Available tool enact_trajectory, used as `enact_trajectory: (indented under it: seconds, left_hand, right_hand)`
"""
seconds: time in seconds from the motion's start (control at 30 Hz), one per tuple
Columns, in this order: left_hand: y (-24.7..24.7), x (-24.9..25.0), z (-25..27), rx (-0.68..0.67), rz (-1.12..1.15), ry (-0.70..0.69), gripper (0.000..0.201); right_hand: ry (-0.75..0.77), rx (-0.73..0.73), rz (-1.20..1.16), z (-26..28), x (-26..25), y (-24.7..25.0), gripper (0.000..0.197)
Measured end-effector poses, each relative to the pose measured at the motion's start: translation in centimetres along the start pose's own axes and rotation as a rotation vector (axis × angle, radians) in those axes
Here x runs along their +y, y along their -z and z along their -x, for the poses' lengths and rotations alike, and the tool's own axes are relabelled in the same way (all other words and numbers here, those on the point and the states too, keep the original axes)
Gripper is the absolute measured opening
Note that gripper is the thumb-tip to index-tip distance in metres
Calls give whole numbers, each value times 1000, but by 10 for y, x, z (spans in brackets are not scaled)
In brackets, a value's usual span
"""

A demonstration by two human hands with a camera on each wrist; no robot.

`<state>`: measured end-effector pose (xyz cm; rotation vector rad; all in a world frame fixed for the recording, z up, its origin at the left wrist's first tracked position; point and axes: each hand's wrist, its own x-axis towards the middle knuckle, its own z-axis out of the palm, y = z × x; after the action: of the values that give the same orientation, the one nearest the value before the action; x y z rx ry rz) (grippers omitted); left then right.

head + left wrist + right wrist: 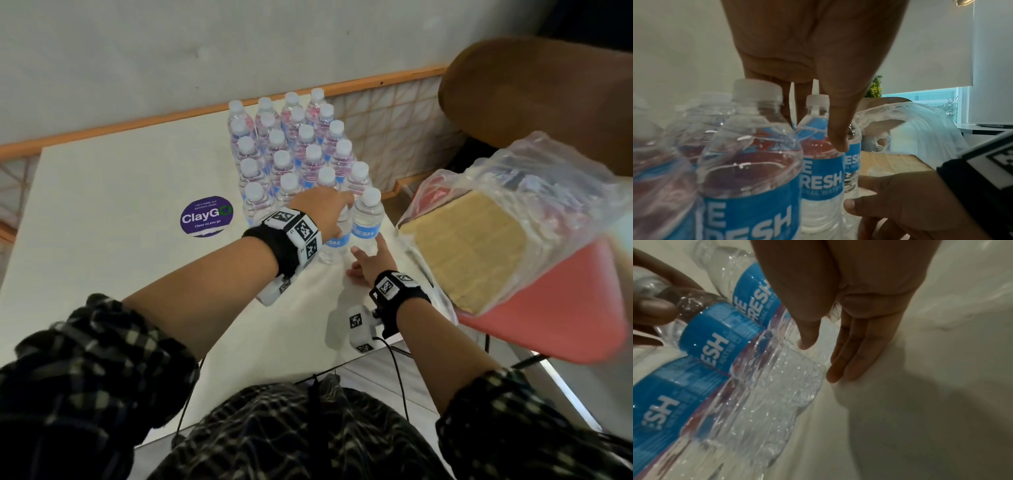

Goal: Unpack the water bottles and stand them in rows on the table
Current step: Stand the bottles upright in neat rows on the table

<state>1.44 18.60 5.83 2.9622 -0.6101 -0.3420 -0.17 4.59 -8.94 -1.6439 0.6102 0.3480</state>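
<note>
Left hand curled over front-row bottle, thumb on shoulder. Right hand fingers straight, relaxed, holding nothing, beside corner bottle. Labels: "FRESH". Table sticker, frame centre-left: "ClayGo".

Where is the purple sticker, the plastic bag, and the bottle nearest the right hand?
Purple sticker (206,216), head view: middle of the round label.
Plastic bag (561,178), head view: crinkled clear top.
Nearest bottle (367,219), head view: clear shoulder above the blue label.
Right hand (371,262), head view: back of hand.
</note>
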Motion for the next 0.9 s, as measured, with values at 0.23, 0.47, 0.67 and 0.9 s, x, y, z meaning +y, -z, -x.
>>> enact_trajectory:
  seconds: [0.23,0.47,0.67,0.9]
  left_hand:
    - [-1,-2,-1,1,4,-1,63]
    - [7,-3,-3,-15,58,1,53]
    - [7,-5,-5,-10,50,-20,54]
    - [31,-24,-1,25,198,-13,59]
  right_hand:
    - [129,13,317,8,-12,14,75]
    - [565,-16,280,25,-51,31,70]
    - [516,-27,273,33,-60,32,68]
    - [470,-186,477,33,-104,61,81]
